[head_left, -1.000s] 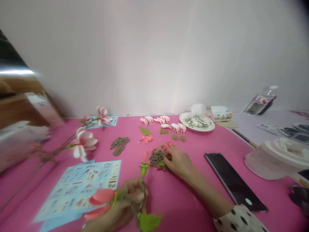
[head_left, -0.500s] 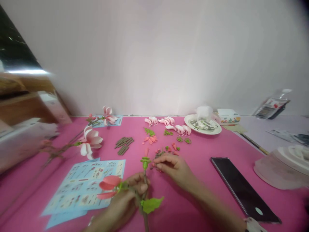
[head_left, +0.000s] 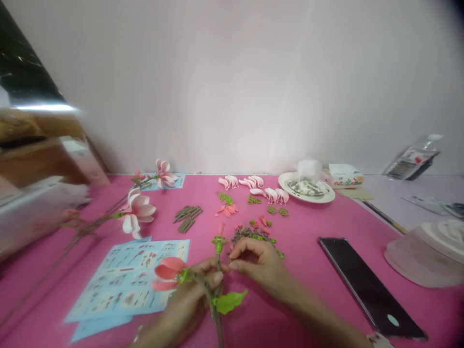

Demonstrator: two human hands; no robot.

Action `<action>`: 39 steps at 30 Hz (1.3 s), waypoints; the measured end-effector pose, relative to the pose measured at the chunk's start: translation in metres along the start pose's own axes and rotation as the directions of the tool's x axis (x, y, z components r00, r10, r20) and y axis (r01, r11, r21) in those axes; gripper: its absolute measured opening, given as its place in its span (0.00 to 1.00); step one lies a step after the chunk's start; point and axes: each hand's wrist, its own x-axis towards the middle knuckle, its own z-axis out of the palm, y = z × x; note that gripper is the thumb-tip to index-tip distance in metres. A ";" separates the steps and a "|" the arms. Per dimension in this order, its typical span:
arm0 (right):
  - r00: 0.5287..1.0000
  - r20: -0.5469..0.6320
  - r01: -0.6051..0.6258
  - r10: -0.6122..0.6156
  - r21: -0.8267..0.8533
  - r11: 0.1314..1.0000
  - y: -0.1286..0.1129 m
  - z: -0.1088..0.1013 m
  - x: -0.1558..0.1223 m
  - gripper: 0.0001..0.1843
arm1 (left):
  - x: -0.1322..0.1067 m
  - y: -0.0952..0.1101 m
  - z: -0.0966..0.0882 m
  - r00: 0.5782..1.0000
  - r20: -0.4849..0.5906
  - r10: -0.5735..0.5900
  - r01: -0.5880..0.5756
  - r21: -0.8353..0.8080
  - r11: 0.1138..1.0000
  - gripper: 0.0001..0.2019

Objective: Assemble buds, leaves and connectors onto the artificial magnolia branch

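Note:
My left hand (head_left: 197, 285) is wrapped round the brown stem of a toy flower branch (head_left: 218, 316). The branch carries a coral-petalled bloom (head_left: 169, 271) on its left, a green leaf (head_left: 230, 302) on its right and a green flower base (head_left: 218, 243) with a pink centre on top. Beside the stem, my right hand (head_left: 261, 263) has thumb and forefinger brought together close to the left fingertips. Whatever is in that pinch is too small to make out. Just beyond the right hand lies a pile of small brown, green and pink parts (head_left: 250, 233), partly covered by it.
Brown stem pieces (head_left: 186, 217), coral petals (head_left: 226, 210) and pale pink petals (head_left: 276, 195) lie farther back. Finished flowers (head_left: 137, 210) and printed sheets (head_left: 126, 280) are on the left. A phone (head_left: 369, 285), a plate (head_left: 328, 195) and a tissue pack (head_left: 346, 175) are on the right.
My right hand has drawn back from the parts pile towards the stem, uncovering more of the pile. My left hand keeps its hold, and the coral bloom has shifted slightly right and up.

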 end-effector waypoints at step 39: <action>0.873 0.148 0.481 -0.465 -0.417 0.771 -0.004 0.004 -0.006 0.03 | -0.003 -0.005 -0.009 0.996 0.009 0.087 -0.087 0.240 0.967 0.05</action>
